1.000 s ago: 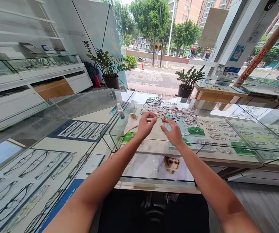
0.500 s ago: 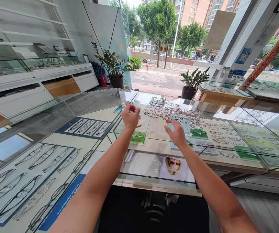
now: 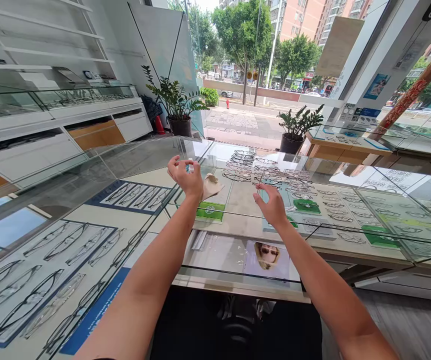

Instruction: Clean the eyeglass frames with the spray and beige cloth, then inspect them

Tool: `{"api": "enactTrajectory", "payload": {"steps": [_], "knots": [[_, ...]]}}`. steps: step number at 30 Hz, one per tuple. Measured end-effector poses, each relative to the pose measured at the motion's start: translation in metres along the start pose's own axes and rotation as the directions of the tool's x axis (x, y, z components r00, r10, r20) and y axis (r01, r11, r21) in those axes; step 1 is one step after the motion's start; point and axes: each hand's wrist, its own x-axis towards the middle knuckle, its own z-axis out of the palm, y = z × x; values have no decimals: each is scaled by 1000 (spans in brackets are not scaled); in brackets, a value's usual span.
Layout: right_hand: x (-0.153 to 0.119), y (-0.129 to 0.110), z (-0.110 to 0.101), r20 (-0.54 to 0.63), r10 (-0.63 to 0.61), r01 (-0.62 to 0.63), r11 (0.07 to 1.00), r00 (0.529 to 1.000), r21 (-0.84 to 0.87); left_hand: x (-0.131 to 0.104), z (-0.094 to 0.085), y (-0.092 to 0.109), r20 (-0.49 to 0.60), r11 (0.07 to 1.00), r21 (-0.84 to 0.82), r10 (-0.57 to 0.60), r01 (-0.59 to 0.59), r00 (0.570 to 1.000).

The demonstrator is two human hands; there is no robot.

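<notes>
My left hand is at the small white bottle, its fingers curved and apart. The bottle shows through the gap between thumb and fingers; I cannot tell whether they touch it. Just right of that hand, a beige cloth lies crumpled on the glass counter. My right hand pinches a thin-framed pair of glasses at the fingertips. Most of this pair blends into the eyewear behind it. Beyond it lie several rows of glasses on the counter.
A green packet lies below the cloth, and a green case is right of my right hand. Trays of glasses fill the left showcase. Potted plants stand beyond the counter.
My left hand has moved left, off the cloth and over to the small white bottle, uncovering the cloth. My right hand stays nearly in place with the glasses.
</notes>
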Motion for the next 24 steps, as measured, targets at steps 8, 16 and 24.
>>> {"api": "enactTrajectory", "payload": {"steps": [8,16,24], "knots": [[0,-3,-3,5,9,-9,1000,1000,2,4,1,-13,15,999,-29,-34,34,999],[0,-4,-2,-10,-8,8,1000,1000,-1,8,6,-27,-7,994,-83,-71,70,997],[0,-4,-3,3,-1,1,1000,1000,10,4,9,-45,383,950,57,-304,307,872]]}}
